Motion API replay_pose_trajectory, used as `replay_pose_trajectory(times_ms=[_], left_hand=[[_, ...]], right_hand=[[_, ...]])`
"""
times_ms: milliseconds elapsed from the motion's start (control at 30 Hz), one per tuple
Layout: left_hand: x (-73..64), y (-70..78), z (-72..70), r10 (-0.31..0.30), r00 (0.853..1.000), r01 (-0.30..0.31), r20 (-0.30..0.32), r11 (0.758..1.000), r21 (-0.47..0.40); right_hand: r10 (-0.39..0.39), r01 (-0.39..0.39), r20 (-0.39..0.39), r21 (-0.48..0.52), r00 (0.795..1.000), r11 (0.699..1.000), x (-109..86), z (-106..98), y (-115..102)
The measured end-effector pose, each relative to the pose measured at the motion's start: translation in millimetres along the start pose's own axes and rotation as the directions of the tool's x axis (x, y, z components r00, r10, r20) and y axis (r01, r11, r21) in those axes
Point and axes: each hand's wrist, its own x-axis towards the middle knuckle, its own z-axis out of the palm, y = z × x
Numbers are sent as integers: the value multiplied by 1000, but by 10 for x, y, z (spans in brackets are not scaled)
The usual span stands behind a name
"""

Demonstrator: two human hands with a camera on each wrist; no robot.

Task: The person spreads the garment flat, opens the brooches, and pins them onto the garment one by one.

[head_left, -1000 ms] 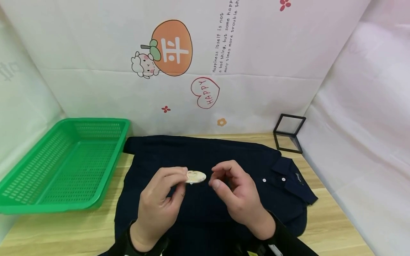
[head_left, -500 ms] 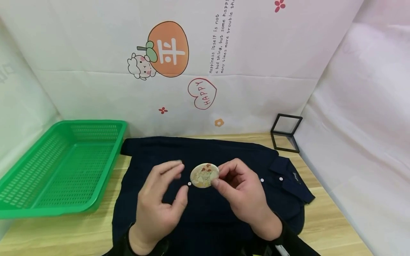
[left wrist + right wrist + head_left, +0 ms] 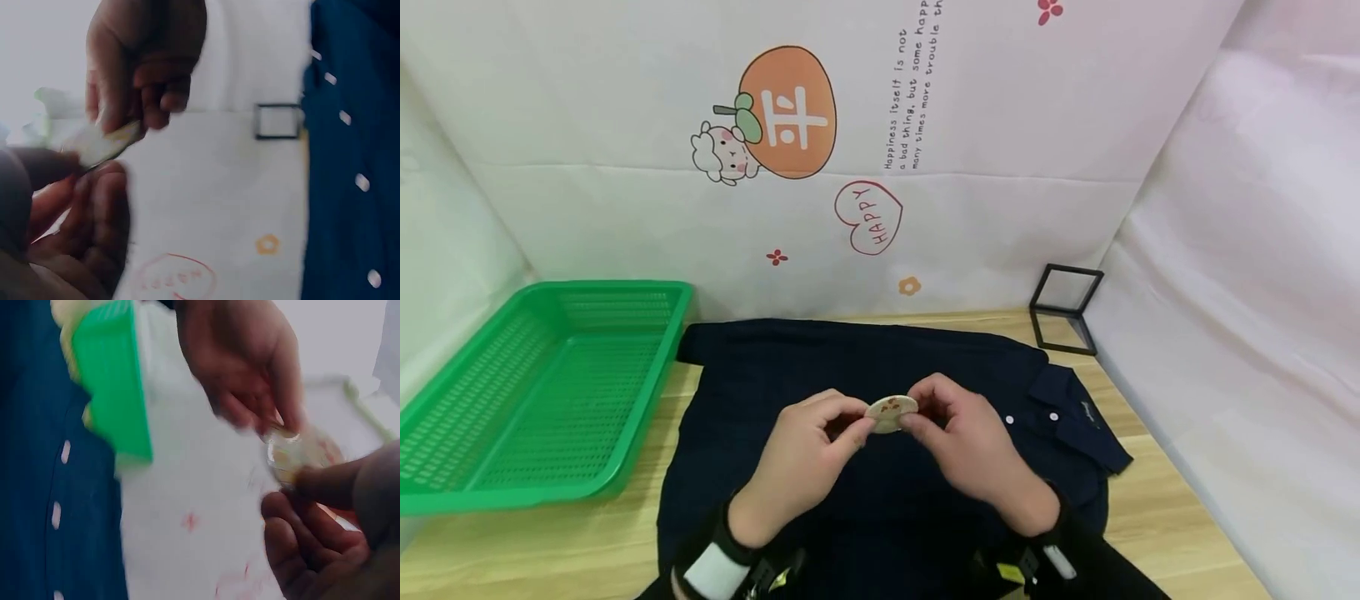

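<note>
A small round disc (image 3: 891, 417), cream with reddish and yellowish patterning on its face, is held up over the dark navy shirt (image 3: 850, 358). My left hand (image 3: 805, 454) pinches its left edge between thumb and fingers. On the opposite edge, my right hand (image 3: 973, 450) pinches it the same way. The disc is tilted, and the fingertips cover parts of its rim. In the right wrist view the disc (image 3: 284, 456) looks glossy but blurred. Beneath both hands the shirt lies spread out, its collar (image 3: 1078, 412) to the right and white buttons along its front.
A green plastic basket (image 3: 647, 417) stands on the left of the wooden table (image 3: 1172, 500). At the back right is a black-edged, hinged square frame (image 3: 1066, 312). White printed cloth (image 3: 1000, 233) rises behind the table and on both sides.
The disc passed from my left hand to my right, its patterned face showing. My left hand, released and spread half a second ago, now pinches it again. The disc has tilted flatter.
</note>
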Motion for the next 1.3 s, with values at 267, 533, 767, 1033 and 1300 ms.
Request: replay_pose_trajectory(times_ms=[267, 533, 767, 1033, 1300], left_hand=[[565, -448, 337, -35, 951, -93, 308, 915, 392], [1305, -727, 1139, -111, 859, -172, 500, 857, 486], [1632, -834, 1758, -184, 830, -145, 527, 840, 523], [1740, -891, 1986, -277, 834, -81, 477, 794, 602], [1804, -971, 2225, -274, 873, -59, 403, 761, 646]], right_hand=[[457, -459, 40, 30, 888, 888, 405, -647, 1276], [706, -681, 136, 440, 695, 586, 644, -889, 2066], [782, -706, 213, 608, 586, 363, 632, -870, 2249], [782, -719, 226, 591, 582, 365, 693, -766, 2276], [797, -731, 201, 567, 570, 380, 681, -816, 2332]])
